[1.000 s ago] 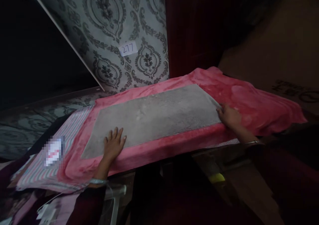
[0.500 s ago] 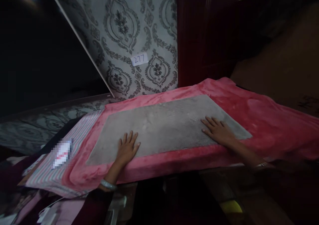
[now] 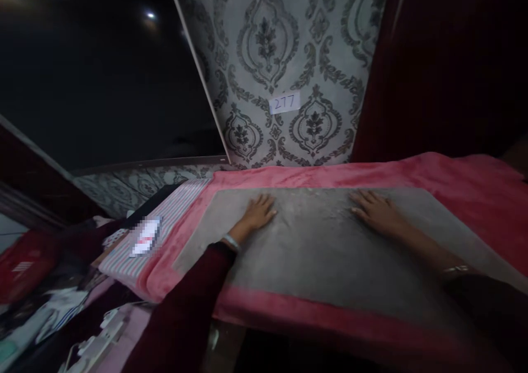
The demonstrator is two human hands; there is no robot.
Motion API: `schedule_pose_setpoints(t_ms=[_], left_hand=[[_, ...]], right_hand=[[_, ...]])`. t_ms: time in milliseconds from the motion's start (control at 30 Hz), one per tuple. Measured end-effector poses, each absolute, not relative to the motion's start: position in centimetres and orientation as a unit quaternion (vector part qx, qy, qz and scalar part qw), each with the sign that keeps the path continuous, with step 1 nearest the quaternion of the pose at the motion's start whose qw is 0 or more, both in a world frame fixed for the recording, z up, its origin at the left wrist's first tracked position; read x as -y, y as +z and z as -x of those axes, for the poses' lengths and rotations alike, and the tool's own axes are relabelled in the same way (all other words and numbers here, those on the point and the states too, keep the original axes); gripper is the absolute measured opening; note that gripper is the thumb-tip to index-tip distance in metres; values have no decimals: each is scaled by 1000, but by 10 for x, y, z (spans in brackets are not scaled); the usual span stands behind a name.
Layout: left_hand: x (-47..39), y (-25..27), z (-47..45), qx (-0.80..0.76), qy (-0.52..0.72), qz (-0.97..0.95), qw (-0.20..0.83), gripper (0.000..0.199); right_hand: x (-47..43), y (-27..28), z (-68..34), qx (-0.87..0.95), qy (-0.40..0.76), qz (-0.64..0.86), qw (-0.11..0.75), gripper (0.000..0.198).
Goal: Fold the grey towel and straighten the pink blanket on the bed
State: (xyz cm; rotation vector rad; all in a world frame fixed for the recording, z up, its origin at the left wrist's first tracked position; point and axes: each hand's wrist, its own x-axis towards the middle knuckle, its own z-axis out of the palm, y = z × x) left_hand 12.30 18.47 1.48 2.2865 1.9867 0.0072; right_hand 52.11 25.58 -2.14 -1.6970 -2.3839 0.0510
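Label (image 3: 284, 103) reading "277" on patterned wall (image 3: 268, 37), pink blanket (image 3: 474, 188), grey cloth (image 3: 313, 252) atop, left hand (image 3: 258, 212), right hand (image 3: 374, 212), both spread flat on cloth

Your left hand (image 3: 259, 212) and right hand (image 3: 374, 212) rest on a cloth (image 3: 313, 252) atop a blanket (image 3: 276, 308); behind it, a wall (image 3: 268, 48), with a screen (image 3: 115, 81) to the left.

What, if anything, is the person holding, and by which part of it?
Nothing is held: the left hand and the right hand lie open on the gray cloth.
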Motion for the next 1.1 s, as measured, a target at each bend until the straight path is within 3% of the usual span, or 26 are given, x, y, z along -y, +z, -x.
schedule_pose_setpoints(t_ms=[267, 533, 767, 900, 1100], left_hand=[[-222, -17, -82, -712, 26, -701, 18, 68], [-183, 1, 41, -858, 48, -511, -33, 59], [-130, 5, 40, -864, 144, -477, -66, 48], [-98, 6, 40, -879, 208, -429, 3, 44], [-66, 20, 59, -869, 308, -335, 193, 20]], right_hand=[[-287, -59, -526, 808, 25, 587, 44, 75], [-287, -60, -525, 808, 23, 589, 25, 79], [-279, -44, -518, 805, 49, 589, 47, 70], [-278, -42, -520, 797, 86, 588, 111, 67], [-232, -54, -522, 808, 118, 531, 228, 66]])
